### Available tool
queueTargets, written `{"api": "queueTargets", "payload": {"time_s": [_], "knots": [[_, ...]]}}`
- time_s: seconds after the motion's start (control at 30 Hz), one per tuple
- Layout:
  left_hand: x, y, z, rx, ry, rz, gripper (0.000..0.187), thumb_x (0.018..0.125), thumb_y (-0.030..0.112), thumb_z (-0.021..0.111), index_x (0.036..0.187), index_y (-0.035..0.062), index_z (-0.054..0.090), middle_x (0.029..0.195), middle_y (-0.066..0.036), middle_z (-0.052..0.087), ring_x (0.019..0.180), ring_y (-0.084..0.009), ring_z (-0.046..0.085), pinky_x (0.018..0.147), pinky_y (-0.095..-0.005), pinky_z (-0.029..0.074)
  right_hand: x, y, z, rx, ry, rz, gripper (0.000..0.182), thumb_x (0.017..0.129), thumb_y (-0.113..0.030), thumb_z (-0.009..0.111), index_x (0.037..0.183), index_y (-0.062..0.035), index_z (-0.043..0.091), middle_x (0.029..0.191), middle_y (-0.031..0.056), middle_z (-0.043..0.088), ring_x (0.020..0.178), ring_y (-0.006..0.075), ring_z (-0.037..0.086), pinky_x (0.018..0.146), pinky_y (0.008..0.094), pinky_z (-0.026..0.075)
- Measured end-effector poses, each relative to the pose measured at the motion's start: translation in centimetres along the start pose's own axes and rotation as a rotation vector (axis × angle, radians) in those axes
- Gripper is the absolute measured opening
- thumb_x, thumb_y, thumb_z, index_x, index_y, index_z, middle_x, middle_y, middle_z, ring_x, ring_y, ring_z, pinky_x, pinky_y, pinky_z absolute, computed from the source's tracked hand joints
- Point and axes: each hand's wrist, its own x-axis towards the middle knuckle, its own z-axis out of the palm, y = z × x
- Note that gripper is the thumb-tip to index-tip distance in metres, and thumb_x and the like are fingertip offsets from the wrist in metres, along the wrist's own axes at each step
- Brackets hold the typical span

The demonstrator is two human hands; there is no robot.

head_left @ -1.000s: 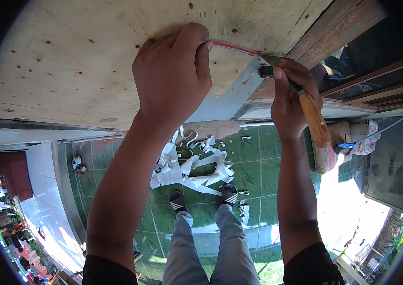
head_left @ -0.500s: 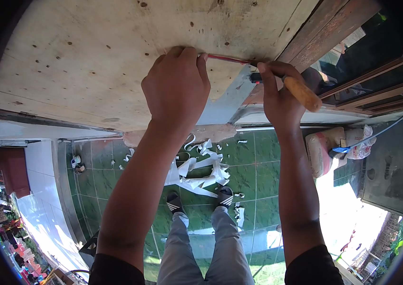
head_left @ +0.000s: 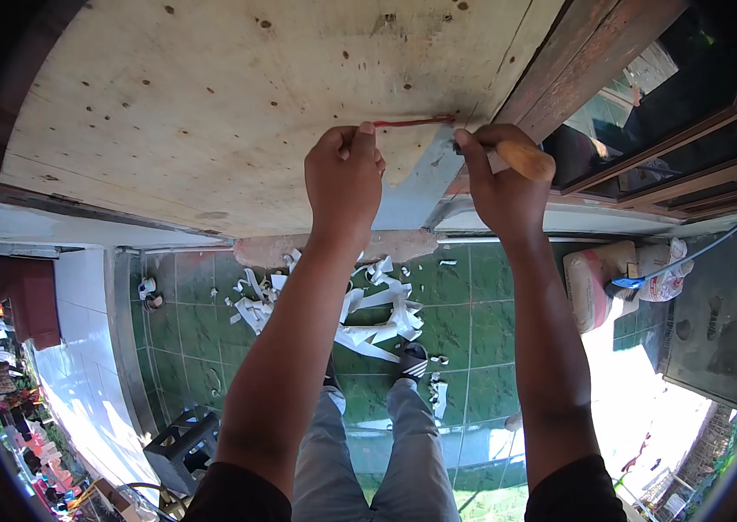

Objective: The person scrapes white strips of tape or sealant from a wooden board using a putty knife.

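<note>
A pale plywood panel [head_left: 203, 113] with small dark knots fills the upper left, a grey-blue patch [head_left: 416, 187] at its lower right. My left hand [head_left: 344, 178] pinches the left end of a thin red strip [head_left: 407, 123], which runs right across the plywood. Closed near the strip's right end, my right hand [head_left: 507, 178] holds a tool with a wooden handle [head_left: 526, 161]; the tool's working end is mostly hidden by my fingers.
White curled scraps [head_left: 386, 322] lie on the green tiled floor [head_left: 490, 331] around my sandalled feet. A reddish wooden frame [head_left: 599, 56] and dark window panes are at the upper right. Sacks [head_left: 599, 278] stand at the right, a dark crate [head_left: 184, 448] at the lower left.
My left hand has moved right and slightly down, and more of the red strip's right end shows. My right hand has shifted slightly left. The view of the panel has shifted too.
</note>
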Motion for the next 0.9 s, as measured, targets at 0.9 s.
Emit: {"api": "queueTargets", "payload": {"time_s": [0.9], "knots": [[-0.8,-3.2,8.2,-0.163,-0.056,-0.048,0.035,0.099,0.028,0.073,0.107,-0.0066,0.076,0.088,-0.008,0.074,0.08,-0.0125,0.064,0.074,-0.0284,0.05,3.6,3.8,-6.6,0.022,-0.401,0.444,0.033,0.097,-0.027,0.077,0.09,0.0039,0.07,0.068,0.0038,0.061,0.064,0.0114,0.05,0.062,0.0317,0.044]]}}
